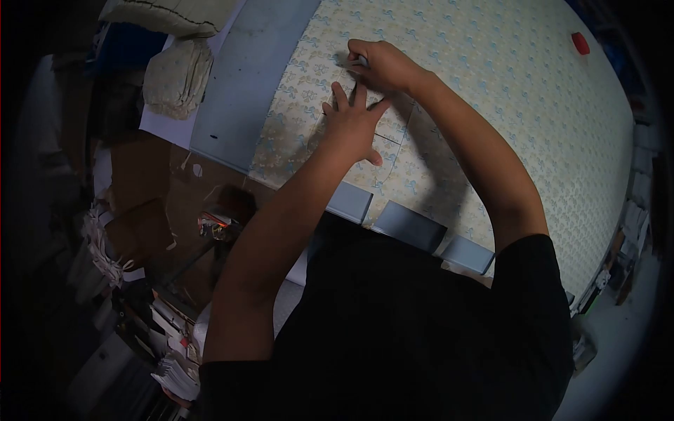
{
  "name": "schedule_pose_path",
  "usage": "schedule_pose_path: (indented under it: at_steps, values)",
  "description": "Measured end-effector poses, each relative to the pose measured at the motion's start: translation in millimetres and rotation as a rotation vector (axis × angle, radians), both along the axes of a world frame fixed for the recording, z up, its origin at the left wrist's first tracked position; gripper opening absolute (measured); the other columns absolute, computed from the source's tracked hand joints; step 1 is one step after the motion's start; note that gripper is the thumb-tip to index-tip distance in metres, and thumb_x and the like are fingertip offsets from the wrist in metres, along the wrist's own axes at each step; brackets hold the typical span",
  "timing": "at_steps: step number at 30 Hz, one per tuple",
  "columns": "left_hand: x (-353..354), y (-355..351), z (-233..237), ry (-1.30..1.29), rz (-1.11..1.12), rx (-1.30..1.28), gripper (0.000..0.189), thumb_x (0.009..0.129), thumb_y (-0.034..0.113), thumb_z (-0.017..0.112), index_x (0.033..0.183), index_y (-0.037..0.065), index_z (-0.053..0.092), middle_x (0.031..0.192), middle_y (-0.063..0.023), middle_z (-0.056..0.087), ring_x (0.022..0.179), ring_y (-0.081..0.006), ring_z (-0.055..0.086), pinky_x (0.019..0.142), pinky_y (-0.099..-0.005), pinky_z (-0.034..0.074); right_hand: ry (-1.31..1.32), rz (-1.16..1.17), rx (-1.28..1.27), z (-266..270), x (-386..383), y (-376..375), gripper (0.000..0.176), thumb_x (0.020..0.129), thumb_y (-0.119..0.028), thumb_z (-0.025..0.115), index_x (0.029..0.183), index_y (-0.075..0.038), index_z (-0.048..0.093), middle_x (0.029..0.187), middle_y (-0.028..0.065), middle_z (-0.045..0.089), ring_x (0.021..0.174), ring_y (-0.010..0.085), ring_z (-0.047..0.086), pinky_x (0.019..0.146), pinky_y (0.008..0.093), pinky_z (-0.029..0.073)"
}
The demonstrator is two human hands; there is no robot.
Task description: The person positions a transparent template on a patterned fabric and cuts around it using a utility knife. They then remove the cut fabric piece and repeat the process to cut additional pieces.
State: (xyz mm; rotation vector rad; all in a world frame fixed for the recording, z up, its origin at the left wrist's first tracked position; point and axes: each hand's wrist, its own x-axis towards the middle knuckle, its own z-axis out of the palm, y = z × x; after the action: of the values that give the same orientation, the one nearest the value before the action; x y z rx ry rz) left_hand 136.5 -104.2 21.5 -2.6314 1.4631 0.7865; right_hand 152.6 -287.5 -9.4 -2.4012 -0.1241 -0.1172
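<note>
Patterned fabric [505, 126] with small blue and beige motifs covers the large table. My left hand [349, 128] lies on it with the fingers spread, beside dark lines marked on the cloth. Just above and to the right, my right hand [378, 64] is closed, its fingers pinched at the cloth near the left hand's fingertips. What it grips is too small and dark to name.
Grey blocks [409, 224] line the table's near edge. A bare grey table strip [235, 91] runs left of the fabric, with a folded cloth stack [177, 78] beyond it. A red round object [580, 43] sits far right. Brown cardboard [140, 168] and clutter are at lower left.
</note>
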Motion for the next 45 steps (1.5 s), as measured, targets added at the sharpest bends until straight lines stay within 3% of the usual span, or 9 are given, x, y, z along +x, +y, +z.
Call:
schedule_pose_path:
  at_steps: [4,6,9,12,15,17,22,35,45]
  values:
    - [-1,5,4,0.004,0.006,-0.003,0.123,0.054,0.041,0.1,0.159,0.033,0.037,0.167,-0.0226,0.017,0.148,-0.0656,0.012,0.11,-0.0766,0.035,0.023,-0.048,0.099,-12,-8,4,0.022,0.093,-0.017,0.074,0.106,-0.006,0.059,0.097,0.0152,0.072,0.089,0.038,0.069,0.077,0.0428,0.054]
    - [-4,9,7,0.002,0.011,-0.063,0.118,0.058,0.041,0.099,0.158,0.026,0.038,0.165,-0.0231,0.022,0.149,-0.0617,0.016,0.114,-0.0738,0.031,-0.006,-0.178,0.197,-13,-20,5,0.02,0.094,-0.017,0.075,0.105,-0.005,0.062,0.096,0.0121,0.073,0.087,0.0283,0.07,0.079,0.0372,0.054]
    - [-8,16,-1,-0.079,0.003,-0.073,0.109,0.063,0.045,0.096,0.155,0.018,0.044,0.161,-0.0246,0.032,0.149,-0.0547,0.025,0.118,-0.0685,0.028,-0.191,-0.295,0.276,-14,-50,-7,0.017,0.093,-0.014,0.076,0.104,-0.006,0.065,0.09,0.0109,0.072,0.08,0.0237,0.068,0.076,0.0357,0.053]
    - [-15,28,0,-0.091,0.027,-0.021,0.1,0.068,0.053,0.09,0.151,0.014,0.049,0.158,-0.0203,0.04,0.147,-0.0486,0.032,0.119,-0.0634,0.026,-0.105,-0.292,0.369,2,-99,-19,0.016,0.092,-0.013,0.077,0.102,-0.006,0.067,0.091,0.0066,0.072,0.082,0.0167,0.065,0.078,0.0325,0.053]
    - [-23,43,-13,-0.186,0.049,-0.168,0.097,0.072,0.059,0.086,0.15,0.014,0.051,0.158,-0.0148,0.042,0.145,-0.0477,0.035,0.118,-0.0622,0.028,0.075,-0.083,0.407,23,-149,-5,0.016,0.091,-0.012,0.078,0.1,-0.006,0.066,0.091,0.0041,0.072,0.083,0.0145,0.065,0.079,0.0315,0.053]
    - [-23,42,-6,-0.202,0.063,-0.084,0.099,0.073,0.059,0.085,0.154,0.018,0.047,0.163,-0.0081,0.038,0.148,-0.0468,0.033,0.117,-0.0649,0.027,0.196,0.118,0.319,35,-173,20,0.015,0.09,-0.006,0.078,0.099,-0.005,0.067,0.096,0.0047,0.073,0.091,0.0138,0.068,0.083,0.0297,0.053]
    - [-18,41,8,-0.16,0.007,0.161,0.124,0.064,0.051,0.094,0.165,0.031,0.025,0.173,0.0007,0.018,0.153,-0.0445,0.026,0.114,-0.0722,0.031,0.2,0.33,0.096,27,-196,61,0.018,0.088,-0.008,0.076,0.101,-0.006,0.063,0.095,0.014,0.072,0.083,0.0354,0.071,0.071,0.0413,0.056]
    - [-25,41,3,-0.165,0.093,0.131,0.126,0.061,0.037,0.098,0.164,0.035,0.025,0.173,0.0067,0.017,0.154,-0.0413,0.025,0.113,-0.0679,0.036,0.223,0.439,-0.135,38,-184,66,0.021,0.087,-0.006,0.072,0.106,-0.004,0.064,0.101,0.017,0.073,0.089,0.0392,0.071,0.074,0.0443,0.056]
    - [-27,43,3,-0.223,0.054,0.106,0.124,0.06,0.039,0.098,0.163,0.028,0.031,0.171,0.0024,0.023,0.147,-0.0427,0.035,0.112,-0.0558,0.043,0.157,0.435,-0.187,41,-179,78,0.012,0.087,-0.007,0.065,0.098,-0.006,0.059,0.083,0.017,0.069,0.079,0.0396,0.069,0.068,0.0475,0.055]
